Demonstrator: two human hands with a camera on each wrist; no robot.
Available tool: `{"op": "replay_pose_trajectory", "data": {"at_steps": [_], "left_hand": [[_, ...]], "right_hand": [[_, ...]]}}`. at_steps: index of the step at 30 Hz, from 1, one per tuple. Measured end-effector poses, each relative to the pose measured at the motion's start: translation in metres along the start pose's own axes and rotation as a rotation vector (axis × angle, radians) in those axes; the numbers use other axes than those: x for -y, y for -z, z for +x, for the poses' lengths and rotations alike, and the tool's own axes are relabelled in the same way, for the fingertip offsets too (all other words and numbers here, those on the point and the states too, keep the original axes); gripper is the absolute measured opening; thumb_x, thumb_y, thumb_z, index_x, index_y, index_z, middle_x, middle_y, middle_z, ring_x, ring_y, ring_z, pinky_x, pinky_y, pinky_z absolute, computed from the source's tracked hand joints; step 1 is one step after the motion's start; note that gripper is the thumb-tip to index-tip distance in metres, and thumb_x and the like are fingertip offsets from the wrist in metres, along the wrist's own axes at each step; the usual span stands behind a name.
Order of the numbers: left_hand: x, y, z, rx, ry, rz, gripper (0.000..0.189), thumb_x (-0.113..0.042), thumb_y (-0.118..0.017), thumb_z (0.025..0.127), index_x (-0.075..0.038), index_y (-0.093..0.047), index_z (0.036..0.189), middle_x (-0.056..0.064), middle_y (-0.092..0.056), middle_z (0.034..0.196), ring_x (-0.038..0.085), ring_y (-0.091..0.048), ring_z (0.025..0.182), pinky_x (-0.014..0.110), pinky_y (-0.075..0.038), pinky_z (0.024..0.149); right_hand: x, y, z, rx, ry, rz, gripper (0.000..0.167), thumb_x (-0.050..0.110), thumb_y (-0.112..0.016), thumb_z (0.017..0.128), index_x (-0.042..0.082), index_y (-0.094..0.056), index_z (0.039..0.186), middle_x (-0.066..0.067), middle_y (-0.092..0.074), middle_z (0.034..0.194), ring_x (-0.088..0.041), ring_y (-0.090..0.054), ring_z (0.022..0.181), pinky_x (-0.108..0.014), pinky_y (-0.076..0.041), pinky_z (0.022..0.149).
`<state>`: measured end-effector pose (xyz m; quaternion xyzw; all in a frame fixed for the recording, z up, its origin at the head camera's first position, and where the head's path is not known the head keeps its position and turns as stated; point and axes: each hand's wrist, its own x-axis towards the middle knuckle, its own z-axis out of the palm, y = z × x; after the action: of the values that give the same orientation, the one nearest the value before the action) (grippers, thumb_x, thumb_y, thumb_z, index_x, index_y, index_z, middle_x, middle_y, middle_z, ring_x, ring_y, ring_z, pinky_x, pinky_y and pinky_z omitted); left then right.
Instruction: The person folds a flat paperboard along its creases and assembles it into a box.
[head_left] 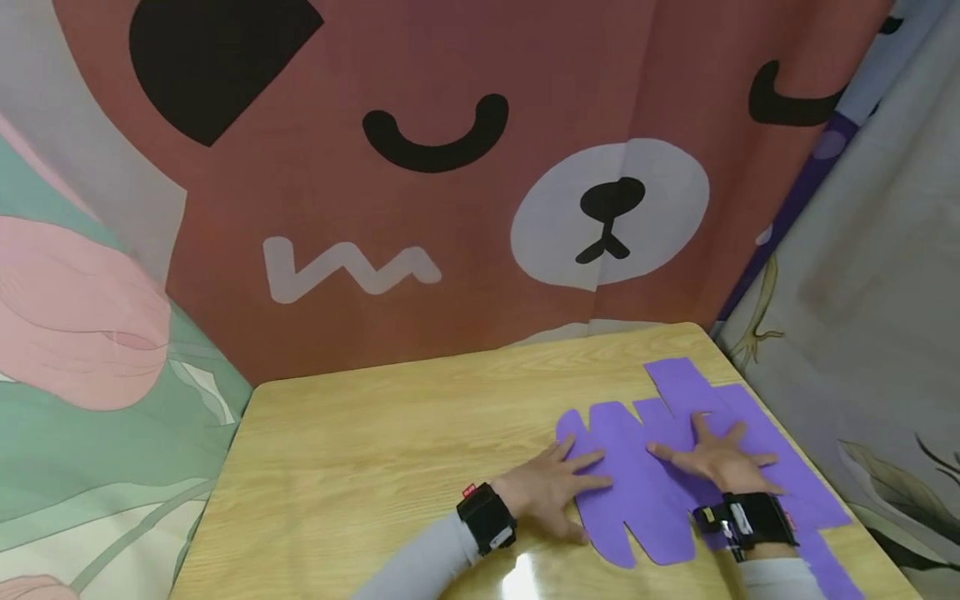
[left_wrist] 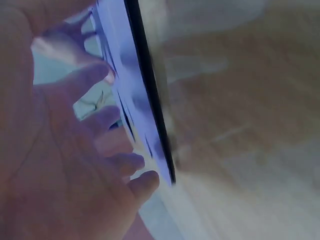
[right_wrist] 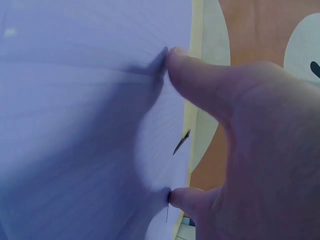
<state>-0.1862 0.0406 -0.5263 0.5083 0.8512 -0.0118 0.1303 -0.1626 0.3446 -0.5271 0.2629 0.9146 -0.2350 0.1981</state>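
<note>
A flat purple sheet (head_left: pixel 618 492) with slits, notches and flaps along its edges, like an unfolded box, lies on the right part of the table. My left hand (head_left: pixel 542 493) reaches over its left edge with fingers spread. In the left wrist view, the fingers of this left hand (left_wrist: pixel 75 165) lie near the sheet's dark edge (left_wrist: pixel 150 95). Toward the sheet's middle, my right hand (head_left: pixel 722 460) rests with fingers splayed. The right wrist view shows the right thumb (right_wrist: pixel 195 77) and another fingertip touching the purple surface (right_wrist: pixel 75 50), casting a shadow.
The wooden table (head_left: pixel 360 450) extends to the left of the sheet. Behind it hangs a brown cloth (head_left: pixel 450 217) with a bear face. A green and pink cloth (head_left: pixel 90 450) is on the left, a pale curtain (head_left: pixel 847 333) on the right.
</note>
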Motion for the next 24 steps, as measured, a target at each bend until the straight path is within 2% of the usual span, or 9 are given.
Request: {"op": "replay_pose_trajectory", "data": {"at_steps": [4, 12, 19, 24], "left_hand": [[-0.003, -0.005, -0.005, 0.044, 0.017, 0.004, 0.085, -0.077, -0.058, 0.080, -0.054, -0.015, 0.151, -0.015, -0.002, 0.167, 0.034, -0.004, 0.155, 0.040, -0.015, 0.126], [-0.011, -0.003, -0.011, 0.024, 0.040, 0.047, 0.083, -0.076, -0.057, 0.081, -0.050, -0.021, 0.152, -0.011, -0.012, 0.167, 0.036, -0.013, 0.154, 0.043, -0.020, 0.125], [-0.021, -0.005, -0.014, 0.067, 0.104, 0.069, 0.086, -0.081, -0.055, 0.078, -0.056, -0.017, 0.151, -0.016, -0.013, 0.166, 0.033, -0.014, 0.154, 0.046, -0.023, 0.123], [-0.026, -0.009, -0.018, 0.044, 0.129, 0.124, 0.088, -0.083, -0.056, 0.075, -0.055, -0.020, 0.150, -0.015, -0.017, 0.165, 0.032, -0.019, 0.153, 0.045, -0.027, 0.121]], "right_hand": [[0.010, -0.002, 0.002, 0.007, 0.042, -0.031, 0.130, 0.094, -0.051, 0.065, 0.022, 0.007, 0.158, -0.038, 0.034, 0.148, -0.083, 0.028, 0.111, -0.096, -0.003, 0.076], [0.017, 0.002, 0.009, 0.030, 0.082, -0.085, 0.130, 0.094, -0.050, 0.066, 0.022, 0.009, 0.158, -0.038, 0.036, 0.147, -0.083, 0.029, 0.108, -0.096, -0.003, 0.073], [0.017, -0.001, 0.010, 0.053, 0.141, -0.096, 0.130, 0.092, -0.052, 0.068, 0.021, 0.009, 0.158, -0.040, 0.035, 0.146, -0.083, 0.031, 0.106, -0.096, -0.002, 0.070], [0.021, -0.006, 0.012, 0.035, 0.175, -0.122, 0.128, 0.091, -0.053, 0.068, 0.021, 0.005, 0.158, -0.040, 0.030, 0.148, -0.085, 0.027, 0.108, -0.096, -0.003, 0.070]]}}
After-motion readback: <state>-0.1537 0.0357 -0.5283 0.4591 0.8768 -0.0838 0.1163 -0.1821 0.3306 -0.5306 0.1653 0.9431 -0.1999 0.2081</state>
